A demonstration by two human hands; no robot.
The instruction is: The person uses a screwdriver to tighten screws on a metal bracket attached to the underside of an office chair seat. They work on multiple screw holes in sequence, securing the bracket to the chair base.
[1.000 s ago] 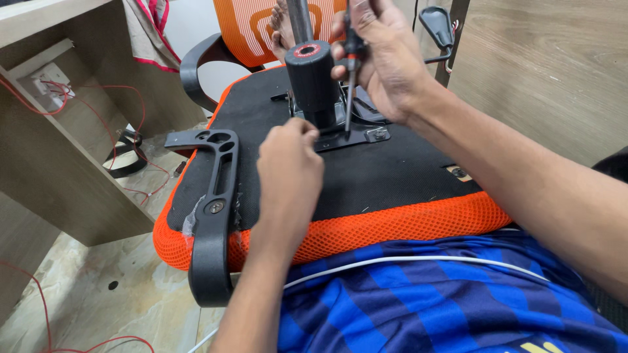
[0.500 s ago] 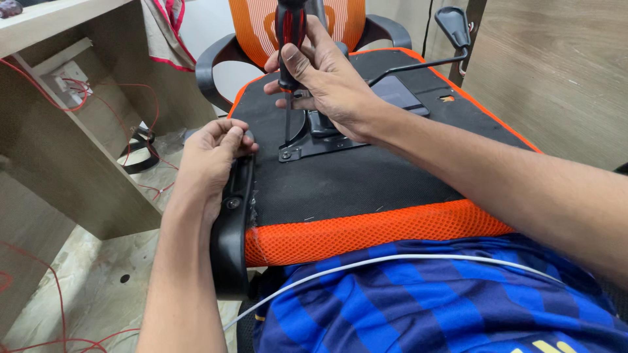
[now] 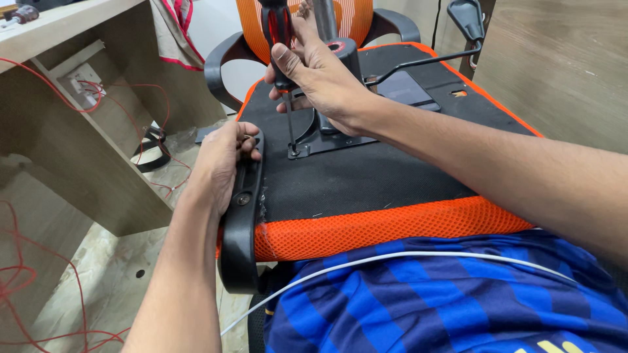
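An office chair lies upturned against my lap, its black seat underside (image 3: 366,176) edged with orange mesh (image 3: 392,225). My right hand (image 3: 320,72) grips a red-and-black screwdriver (image 3: 280,39), held upright. Its tip stands on a screw at the corner of the black metal mechanism plate (image 3: 327,144). My left hand (image 3: 219,163) clasps the black armrest bracket (image 3: 241,216) on the seat's left edge. The gas cylinder (image 3: 340,49) rises just behind my right hand.
A wooden desk (image 3: 72,117) stands at the left with red wires (image 3: 39,274) trailing over the floor. A black adjustment lever (image 3: 468,16) sticks up at the far right. A white cable (image 3: 392,258) crosses my blue striped shirt.
My left hand moved from the seat's middle to the armrest bracket at the left edge. My right hand brought the screwdriver down onto the plate's corner screw.
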